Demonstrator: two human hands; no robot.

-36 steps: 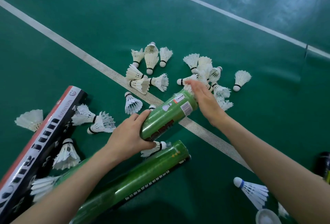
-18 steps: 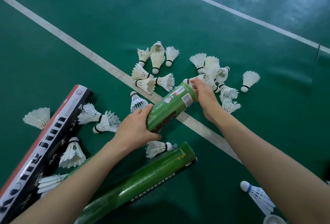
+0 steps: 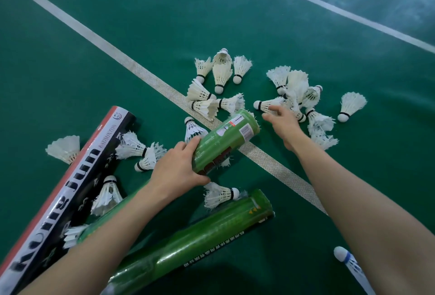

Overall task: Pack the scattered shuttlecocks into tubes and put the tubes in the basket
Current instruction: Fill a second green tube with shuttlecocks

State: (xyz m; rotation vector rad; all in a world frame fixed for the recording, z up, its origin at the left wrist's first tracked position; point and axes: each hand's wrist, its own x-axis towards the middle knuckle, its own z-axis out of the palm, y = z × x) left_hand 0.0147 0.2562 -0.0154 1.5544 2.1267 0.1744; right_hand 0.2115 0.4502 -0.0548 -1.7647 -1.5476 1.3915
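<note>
My left hand (image 3: 179,167) grips a green tube (image 3: 223,141) near its lower end, tilted with its open mouth pointing up and right. Feather tips stick out of that mouth. My right hand (image 3: 283,122) reaches past the mouth and its fingertips touch a white shuttlecock (image 3: 268,104) lying on the green floor, at the edge of a heap of several shuttlecocks (image 3: 303,97). More shuttlecocks (image 3: 219,82) lie in a second cluster to the left, and others are scattered near my left arm.
A long green tube (image 3: 188,240) lies on the floor under my left forearm. A black, white and red tube (image 3: 58,200) lies at the lower left. A blue-banded shuttlecock (image 3: 350,261) is at the lower right. White court lines (image 3: 146,75) cross the floor.
My right hand has left the mouth of the green tube and moved up and right to the heap, now touching a shuttlecock. The left hand keeps holding the tube.
</note>
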